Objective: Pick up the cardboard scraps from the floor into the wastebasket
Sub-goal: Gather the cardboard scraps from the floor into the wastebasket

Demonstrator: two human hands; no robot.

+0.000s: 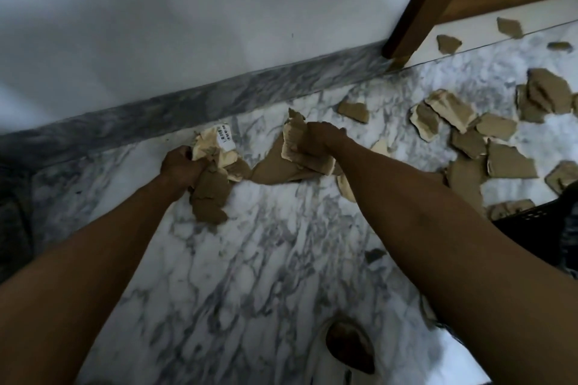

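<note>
Both fists full, likely to save trips. Left hand [179, 164] clenched on a wad of cardboard scraps [212, 178], one bearing a label, near the skirting [219, 94]. Right hand [319, 141] clamped on a second bundle [297, 150]. Loose pieces [469, 131] litter the floor [266, 244] farther along the skirting; dark wastebasket [531, 222] (edge only) sits well out from it.

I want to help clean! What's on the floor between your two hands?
In the head view, a flat brown cardboard scrap lies between the left hand and right hand.
</note>
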